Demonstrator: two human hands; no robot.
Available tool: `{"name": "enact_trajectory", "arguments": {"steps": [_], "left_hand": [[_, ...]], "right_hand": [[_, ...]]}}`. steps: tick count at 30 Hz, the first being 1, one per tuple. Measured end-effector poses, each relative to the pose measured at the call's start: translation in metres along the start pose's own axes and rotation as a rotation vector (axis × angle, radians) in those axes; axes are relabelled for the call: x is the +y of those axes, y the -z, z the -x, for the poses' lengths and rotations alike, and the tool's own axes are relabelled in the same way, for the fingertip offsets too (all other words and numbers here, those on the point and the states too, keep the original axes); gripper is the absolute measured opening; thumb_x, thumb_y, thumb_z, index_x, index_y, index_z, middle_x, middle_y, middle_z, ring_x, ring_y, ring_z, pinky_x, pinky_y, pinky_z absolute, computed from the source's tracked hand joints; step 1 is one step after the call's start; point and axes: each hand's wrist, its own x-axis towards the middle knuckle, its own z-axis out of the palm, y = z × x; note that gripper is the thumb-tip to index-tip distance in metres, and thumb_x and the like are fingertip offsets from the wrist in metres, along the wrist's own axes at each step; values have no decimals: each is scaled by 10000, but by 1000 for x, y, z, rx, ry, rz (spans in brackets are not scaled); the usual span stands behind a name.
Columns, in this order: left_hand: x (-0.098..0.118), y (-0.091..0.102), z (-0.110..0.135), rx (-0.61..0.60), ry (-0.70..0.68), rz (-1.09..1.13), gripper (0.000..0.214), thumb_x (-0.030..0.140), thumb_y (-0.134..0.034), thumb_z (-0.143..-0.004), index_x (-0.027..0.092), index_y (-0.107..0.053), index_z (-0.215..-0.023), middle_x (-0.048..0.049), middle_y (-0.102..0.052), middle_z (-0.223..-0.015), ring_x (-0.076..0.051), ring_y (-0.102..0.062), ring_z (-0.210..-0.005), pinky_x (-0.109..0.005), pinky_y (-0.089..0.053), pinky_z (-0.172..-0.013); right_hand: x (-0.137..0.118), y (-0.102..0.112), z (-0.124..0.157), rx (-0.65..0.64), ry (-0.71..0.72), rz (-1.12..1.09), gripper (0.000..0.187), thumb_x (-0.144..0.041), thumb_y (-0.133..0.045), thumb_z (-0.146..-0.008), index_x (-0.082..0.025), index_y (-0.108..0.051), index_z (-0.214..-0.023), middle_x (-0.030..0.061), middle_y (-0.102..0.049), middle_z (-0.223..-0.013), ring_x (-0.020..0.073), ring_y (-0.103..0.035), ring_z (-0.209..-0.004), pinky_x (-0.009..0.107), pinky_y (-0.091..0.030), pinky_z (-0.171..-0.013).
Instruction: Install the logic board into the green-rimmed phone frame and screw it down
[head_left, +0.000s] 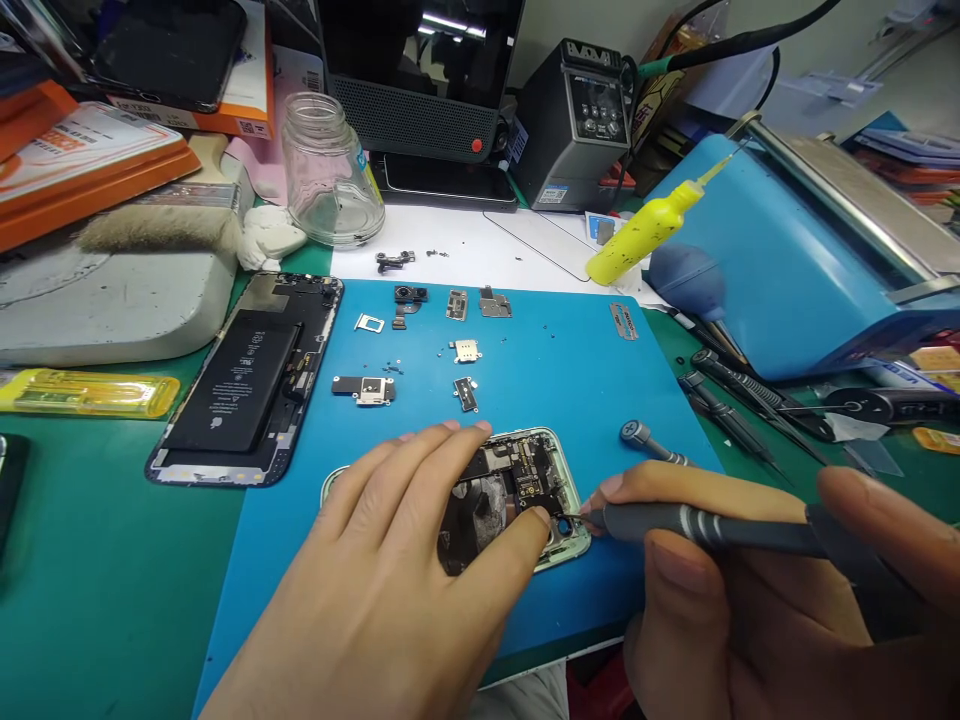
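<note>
An opened phone (480, 510) with a pale green frame lies on the blue mat, its circuit board and camera area exposed. My left hand (397, 560) is spread across it, fingertips at the far edge and thumb near the camera end, gripping it against the mat. Much of the phone is hidden under that hand. My right hand (697, 590) holds a slim grey screwdriver (720, 530) between thumb and fingers. Its thin tip touches the phone's inside beside the round lens opening, close to my left thumb. The exact contact point is too small to make out.
Small phone parts, including a camera module (410, 295) and a metal bracket (373, 390), lie beyond the phone with loose screws. A screen with battery (240, 375) lies left. A yellow bottle (645, 230) stands back right; tweezers (750, 395) and another screwdriver (649, 440) lie at right.
</note>
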Motion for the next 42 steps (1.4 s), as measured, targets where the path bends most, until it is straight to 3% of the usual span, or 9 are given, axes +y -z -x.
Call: {"name": "enact_trajectory", "arguments": {"steps": [4, 9, 11, 17, 22, 31, 36, 39, 42], "left_hand": [[-1, -1, -2, -8, 3, -3, 599, 191, -567, -1179, 439, -618, -1722, -182, -506, -1805, -410, -532, -1643, -631, -709, -1124], [0, 0, -3, -3, 8, 4, 632, 150, -555, -1165, 436, -619, -1726, -185, -517, -1803, -405, -555, -1628, -626, -706, -1137], [1, 0, -3, 1, 15, 8, 628, 138, -555, -1162, 432, -633, -1711, -187, -522, -1802, -407, -567, -1619, -638, -704, -1141], [4, 1, -7, 14, 33, 34, 569, 148, -563, -1174, 412, -666, -1667, -189, -562, -1767, -406, -584, -1613, -651, -709, -1142], [4, 4, -5, 8, 37, 50, 569, 143, -561, -1178, 411, -664, -1671, -180, -580, -1764, -408, -579, -1636, -655, -708, -1147], [9, -2, -10, 90, 103, 127, 431, 246, -540, -1237, 413, -704, -1598, -160, -639, -1715, -376, -623, -1589, -644, -693, -1165], [10, 0, -11, 92, 99, 140, 425, 209, -542, -1222, 379, -722, -1568, -172, -658, -1698, -382, -623, -1595, -646, -700, -1153], [11, 2, -13, 105, 105, 148, 395, 225, -544, -1224, 361, -756, -1529, -182, -706, -1653, -396, -674, -1554, -662, -719, -1122], [13, 3, -16, 137, 118, 155, 382, 230, -524, -1224, 351, -807, -1451, -198, -755, -1598, -429, -742, -1481, -692, -752, -1026]], "right_hand": [[-2, 4, 5, 33, -17, 120, 435, -274, -819, -1059, -347, -717, -1476, 24, -881, -1110, 265, -887, -931, 436, -754, -844], [-4, -1, 5, -47, 21, 45, 576, -181, -849, -1025, -355, -702, -1554, 10, -900, -1172, 249, -905, -972, 379, -765, -833], [-6, -7, 4, 51, 10, 25, 540, -192, -787, -1073, -350, -705, -1583, 14, -877, -1137, 239, -889, -920, 390, -765, -830], [-10, -14, -3, 99, 12, 48, 176, -234, -708, -1152, -303, -832, -1256, 50, -862, -1074, 240, -887, -863, 399, -769, -745], [-4, 2, -16, -91, 159, 35, 325, -73, -730, -1072, -312, -821, -1273, 41, -887, -1078, 253, -907, -856, 404, -792, -738], [8, 1, -16, -62, 309, 82, 382, -241, -846, -1087, -281, -767, -1458, 31, -900, -1031, 236, -885, -812, 335, -763, -700], [2, -8, -21, 62, 208, -9, 606, -108, -832, -1043, -262, -739, -1622, 55, -886, -1033, 249, -878, -794, 426, -803, -814], [3, -9, -19, 38, 219, -37, 795, -66, -826, -1024, -318, -645, -1757, 45, -874, -1079, 242, -891, -846, 441, -813, -897], [10, -8, -9, -3, 226, -28, 726, -117, -829, -1058, -324, -648, -1730, 52, -891, -1107, 262, -901, -883, 419, -803, -817]]}}
